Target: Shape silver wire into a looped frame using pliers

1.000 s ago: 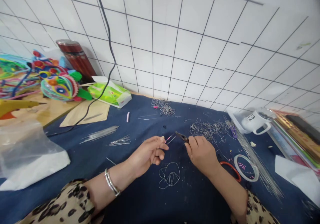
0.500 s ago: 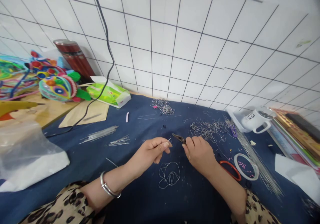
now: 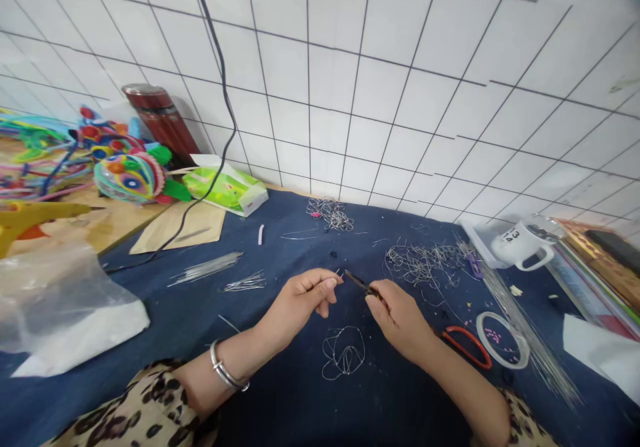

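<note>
My left hand [image 3: 307, 294], a silver bangle on its wrist, pinches a short thin wire [image 3: 340, 273] between thumb and forefinger. Only the wire's tip shows past the fingers. My right hand [image 3: 397, 310] is wrapped round dark needle-nose pliers [image 3: 359, 283]. Their jaws point left and sit close to the wire tip; whether they touch it I cannot tell. Below and between both hands, a bent wire frame [image 3: 344, 352] of loops lies on the dark blue cloth [image 3: 295, 400].
Straight wires [image 3: 207, 268] and shorter pieces [image 3: 246, 281] lie left. Tangled wire [image 3: 423, 264] spreads right, near a white ring [image 3: 503, 340] around pink bits and a red loop-shaped handle [image 3: 467, 347]. A mug [image 3: 525, 242] stands far right; a plastic bag [image 3: 75, 307] lies left.
The pliers' jaws have come nearer to the wire tip at my left fingers, and my right hand has turned slightly. The whole view has shifted a little.
</note>
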A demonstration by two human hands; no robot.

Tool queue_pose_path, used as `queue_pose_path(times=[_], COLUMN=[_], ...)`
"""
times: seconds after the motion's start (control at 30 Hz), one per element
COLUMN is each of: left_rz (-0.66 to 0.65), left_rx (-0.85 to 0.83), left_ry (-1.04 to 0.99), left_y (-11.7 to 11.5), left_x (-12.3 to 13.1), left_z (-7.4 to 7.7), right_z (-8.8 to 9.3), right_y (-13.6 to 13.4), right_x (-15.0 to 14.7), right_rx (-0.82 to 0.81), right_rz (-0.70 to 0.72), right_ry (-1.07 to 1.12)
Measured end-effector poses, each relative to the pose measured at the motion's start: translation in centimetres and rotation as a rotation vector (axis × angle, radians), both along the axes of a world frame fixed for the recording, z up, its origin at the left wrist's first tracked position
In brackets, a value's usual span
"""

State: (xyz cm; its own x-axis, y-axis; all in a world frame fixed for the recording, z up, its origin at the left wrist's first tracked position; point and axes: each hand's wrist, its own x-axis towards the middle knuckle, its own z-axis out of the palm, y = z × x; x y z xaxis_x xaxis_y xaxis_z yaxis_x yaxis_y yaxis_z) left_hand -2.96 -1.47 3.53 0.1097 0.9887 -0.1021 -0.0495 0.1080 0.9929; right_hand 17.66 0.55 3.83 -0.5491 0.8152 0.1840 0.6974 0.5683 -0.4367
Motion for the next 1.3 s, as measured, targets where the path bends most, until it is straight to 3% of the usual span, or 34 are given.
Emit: queue_pose_path(times=[0.07,0.23,0.4,0.7,1.3], left_rz=[0.007,-0.006,-0.036,-0.068,-0.077], left_rx=[0.007,0.01,-0.002,-0.02,-0.05], left_ry=[0.0,0.003,0.016,-0.008,-0.037], left_y=[0.0,-0.1,-0.4,-0.7,-0.6], left_x=[0.0,0.0,0.2,0.3,0.5], left_z=[0.0,0.3,0.6,0.4,0.2], right_z=[-0.1,0.1,0.7,0.5,0.4], right_y=[0.0,0.4,0.3,0.0,0.2], right_x=[0.1,1.1,1.4,1.0,1.1], right_rx=[0.122,0.626,0.822,0.914,0.915], right_rz=[0.002,-0.085,-0.055,-0.003,0.023], right_ry=[-0.029,-0.247,-0.38,-0.427,-0.409])
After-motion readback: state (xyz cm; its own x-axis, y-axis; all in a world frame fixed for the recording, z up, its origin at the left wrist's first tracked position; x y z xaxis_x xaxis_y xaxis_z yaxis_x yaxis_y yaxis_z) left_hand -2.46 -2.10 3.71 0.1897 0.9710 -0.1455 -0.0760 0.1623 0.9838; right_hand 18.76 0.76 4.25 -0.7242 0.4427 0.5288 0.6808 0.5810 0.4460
